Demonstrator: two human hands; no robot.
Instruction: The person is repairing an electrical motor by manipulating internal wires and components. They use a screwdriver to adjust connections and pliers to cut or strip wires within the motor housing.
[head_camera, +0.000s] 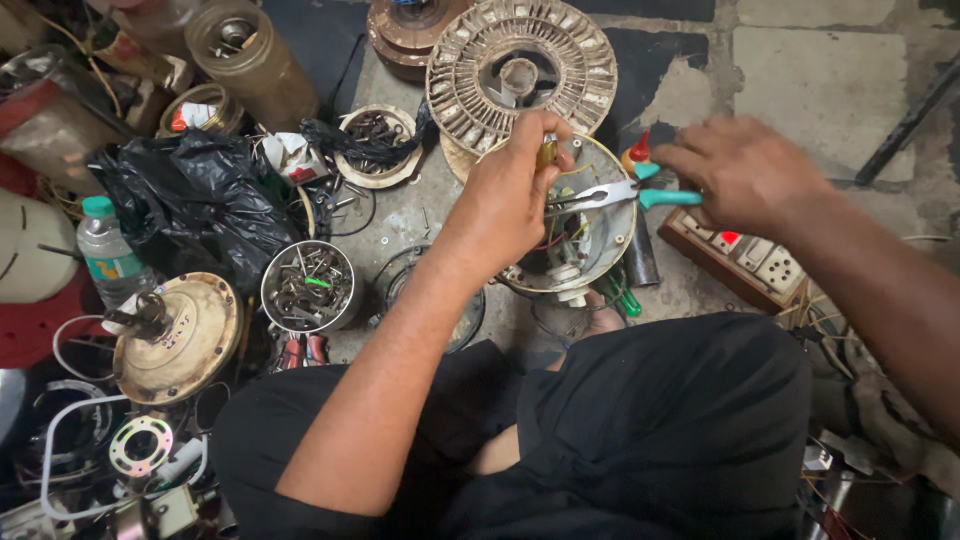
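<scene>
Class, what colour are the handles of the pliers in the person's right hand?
Teal-green handles on the pliers, in the right hand; head view.

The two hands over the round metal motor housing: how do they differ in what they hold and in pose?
The left hand grips a yellowish tool handle upright above the round metal motor housing; the right hand lies flatter, over the teal-handled pliers. The left hand looks sharp, the right hand blurred. Both are bare.

Right hand smeared by motion, fingers indistinct. Pliers' jaw tips lost behind left hand, whatever they grip unseen. Round motor housing half covered, wiring inside too small to tell.
</scene>
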